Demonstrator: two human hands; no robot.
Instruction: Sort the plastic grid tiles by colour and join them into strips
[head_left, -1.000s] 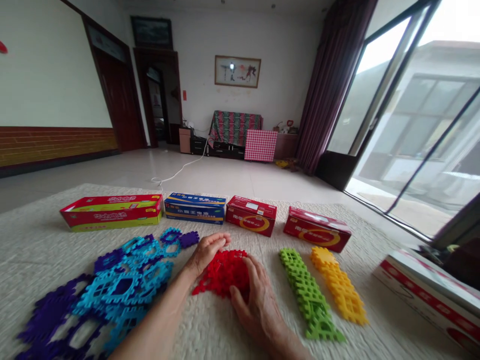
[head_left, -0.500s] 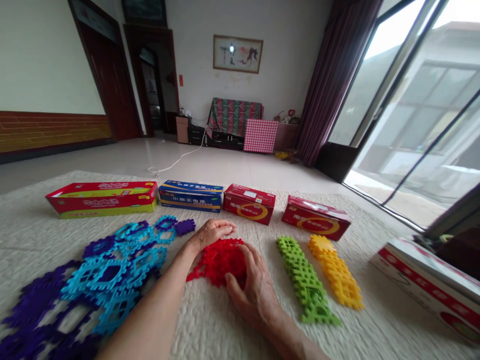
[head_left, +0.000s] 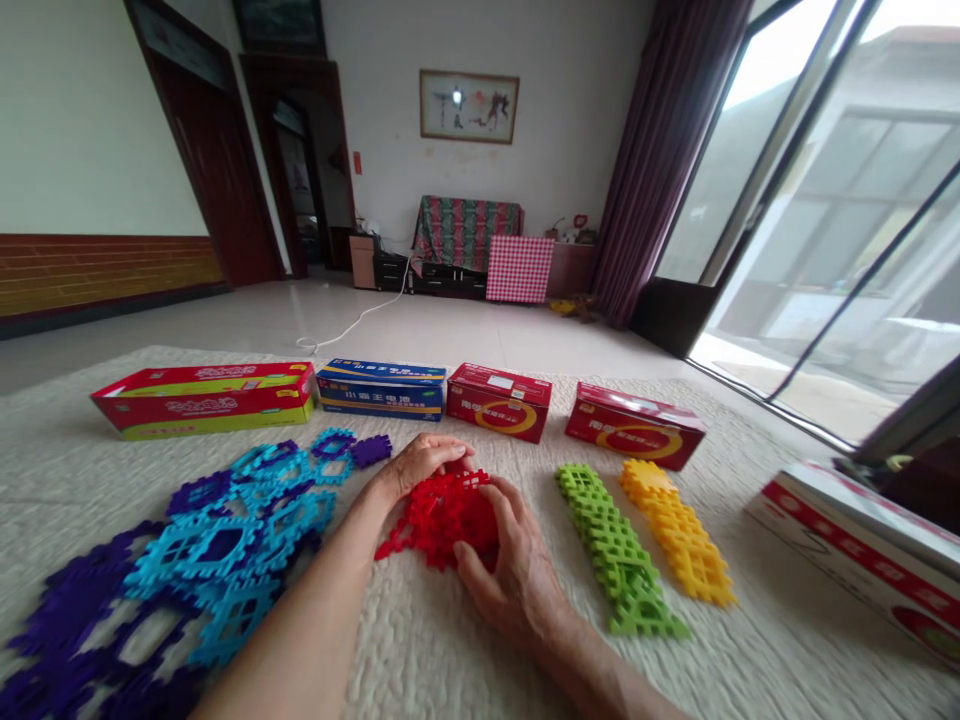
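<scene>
A heap of red interlocking plastic building pieces [head_left: 446, 520] lies on the pale quilted mat between my hands. Curled along its far left side is my left hand [head_left: 424, 468], its fingers bent over the back edge. My right hand [head_left: 514, 560] cups the right side, thumb in front and fingers behind. To the right, green building pieces [head_left: 615, 550] form a row, and a row of yellow building pieces [head_left: 679, 530] lies beyond. Light-blue building pieces [head_left: 199, 545] and purple building pieces [head_left: 79, 590] spread in a loose pile left of my left arm.
Across the mat's far part stand a red and green box [head_left: 210, 400], a blue box [head_left: 381, 390] and two dark red boxes [head_left: 499, 400]. A white and red carton [head_left: 862, 560] sits at the right edge. A white cable [head_left: 352, 325] crosses the tiled floor.
Both hands stay around the red pieces, and the heap has shifted slightly beneath them. The view has tilted a little.
</scene>
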